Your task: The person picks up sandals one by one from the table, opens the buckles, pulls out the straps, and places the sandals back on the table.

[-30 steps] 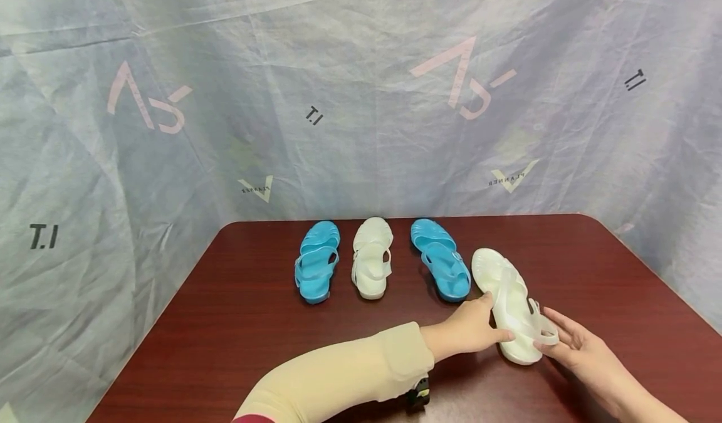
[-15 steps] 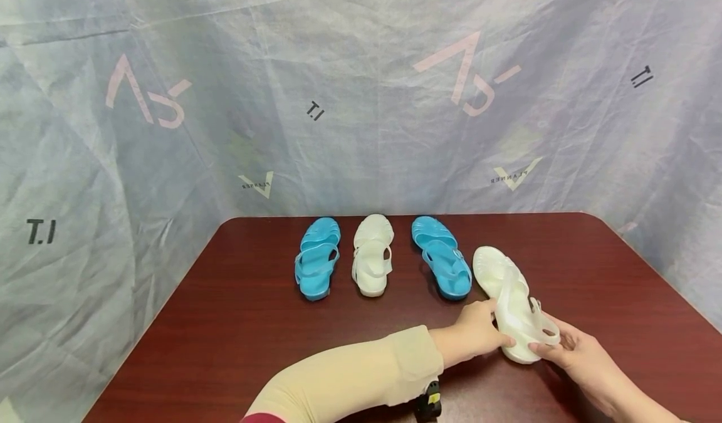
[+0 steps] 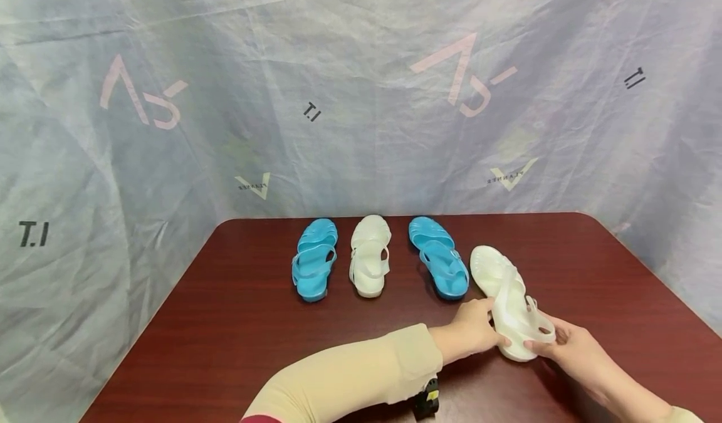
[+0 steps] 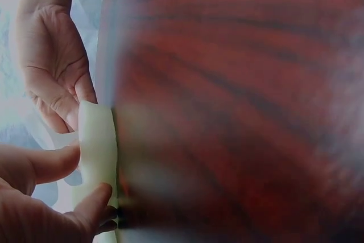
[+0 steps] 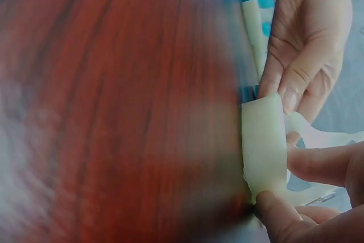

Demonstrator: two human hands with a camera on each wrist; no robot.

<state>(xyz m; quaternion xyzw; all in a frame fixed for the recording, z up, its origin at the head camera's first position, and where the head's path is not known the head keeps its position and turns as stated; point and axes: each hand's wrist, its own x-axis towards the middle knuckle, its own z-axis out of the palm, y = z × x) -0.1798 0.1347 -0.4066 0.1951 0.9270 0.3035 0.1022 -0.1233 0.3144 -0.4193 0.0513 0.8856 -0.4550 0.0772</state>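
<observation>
A white sandal [image 3: 510, 304] lies tilted at the right of the table, its toe pointing to the back left. The left hand [image 3: 474, 329] holds its left side near the heel, thumb and fingers against the edge. On the other side, the right hand [image 3: 575, 351] grips the heel end by the strap. Both wrist views show the pale heel, the sandal [image 4: 98, 146] in the left one and the sandal [image 5: 264, 146] in the right one, with fingertips of both hands on it. Fingers under the sole are partly hidden.
Left of the held sandal stand a blue sandal [image 3: 442, 266], a white sandal [image 3: 370, 266] and another blue sandal [image 3: 314, 266] in a row along the back of the dark red table [image 3: 225, 335]. A grey printed cloth [image 3: 361, 97] hangs behind.
The left hand has shifted slightly down along the sandal's side, and the right thumb slightly left at the heel. The sandal has barely moved; the head view has shifted a little.
</observation>
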